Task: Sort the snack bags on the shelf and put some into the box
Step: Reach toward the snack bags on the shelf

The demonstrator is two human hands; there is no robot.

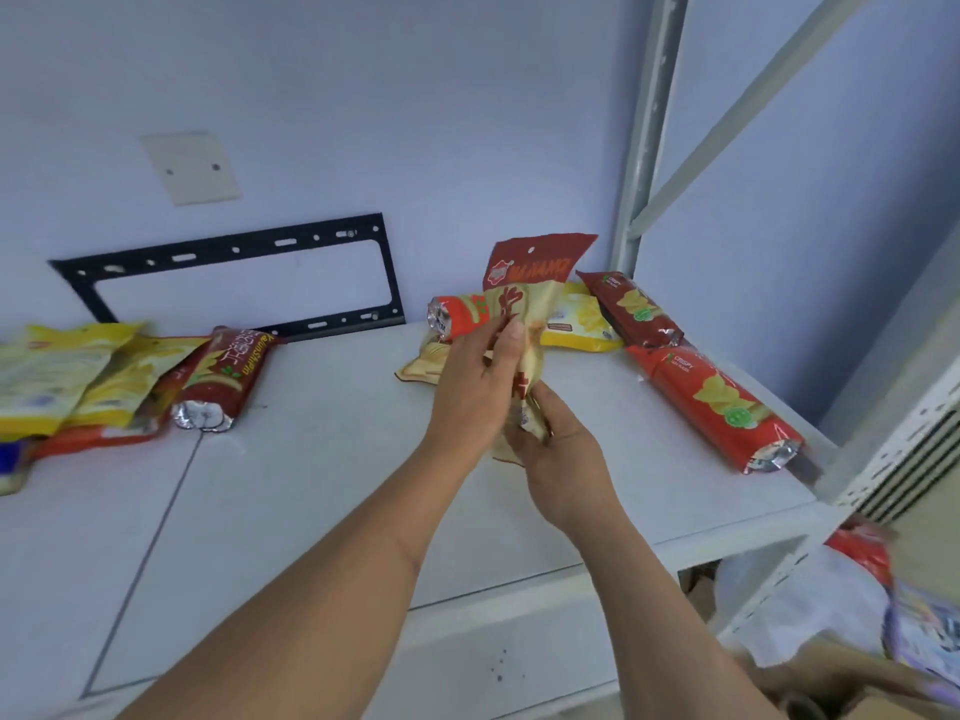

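Head view shows us gripping one cream and red snack bag (524, 304) with both hands above the white shelf (322, 459): our left hand (475, 376) curls around its middle, thumb across the front, while our right hand (558, 449) pinches its lower end from beneath. The bag stands roughly upright, its red header with a hang hole pointing up toward the wall. Just behind our left hand a red tube pack (457, 317) lies on the shelf, and a flat cream packet (423, 363) lies below it, partly hidden by the hand. Beside the held bag, to the right, rests a yellow bag (582, 324), then a dark red crispy pack (631, 306) near the grey upright post (649, 132), and a long red crispy pack (722, 402) lying diagonally toward the shelf's right edge. Well apart on the left sits a heap of yellow bags (67, 376) with a dark red pack (223, 376) against it, foil end toward us. A black metal bracket (234, 252) hangs on the wall behind. At the lower right, below the shelf, we see a cardboard box (852, 683) with pale bags in it.
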